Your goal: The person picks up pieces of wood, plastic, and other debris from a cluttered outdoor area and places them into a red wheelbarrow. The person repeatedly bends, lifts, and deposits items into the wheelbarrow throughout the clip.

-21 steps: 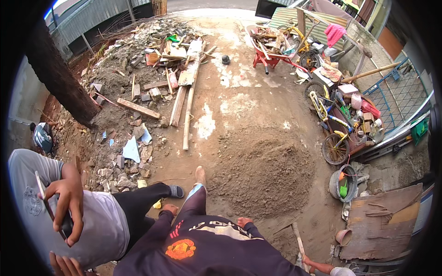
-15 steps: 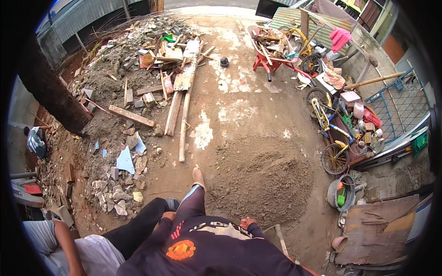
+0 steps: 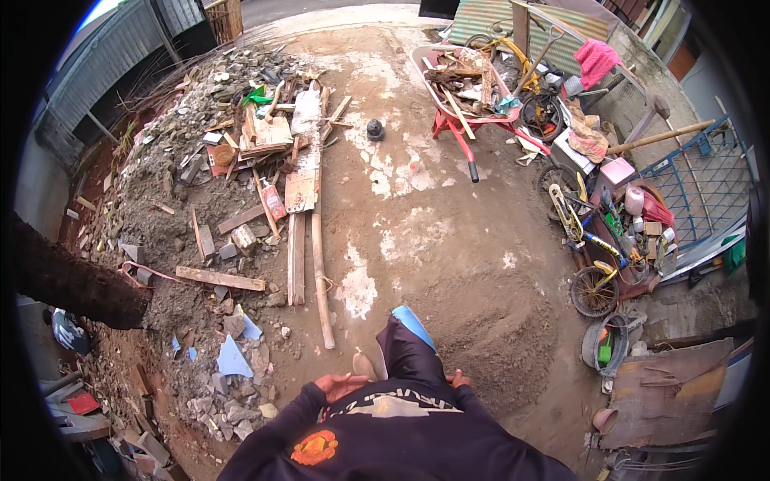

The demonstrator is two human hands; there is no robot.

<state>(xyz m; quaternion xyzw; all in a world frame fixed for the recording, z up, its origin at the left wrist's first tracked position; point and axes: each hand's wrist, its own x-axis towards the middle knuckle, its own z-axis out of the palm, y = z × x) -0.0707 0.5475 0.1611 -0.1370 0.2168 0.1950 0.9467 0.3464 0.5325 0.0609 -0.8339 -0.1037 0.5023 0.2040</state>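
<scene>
Head view looks down on a dirt yard, the person's dark top filling the lower edge. The left hand [image 3: 341, 386] lies open, palm up, close against the chest, its grip empty and fingers loosely spread. The right hand [image 3: 459, 377] shows only as fingertips past the sleeve, beside the raised leg; whether its grip is open or closed cannot be told, and nothing is seen in it. A foot in a blue sandal [image 3: 413, 324] is lifted forward between the hands, over the edge of a sand heap [image 3: 497, 337]. Left lies a rubble pile [image 3: 216, 208] with long planks [image 3: 309, 240]. Farther off stands a red wheelbarrow [image 3: 465, 96] full of wood scraps, and bicycles [image 3: 593, 240] at the right.
</scene>
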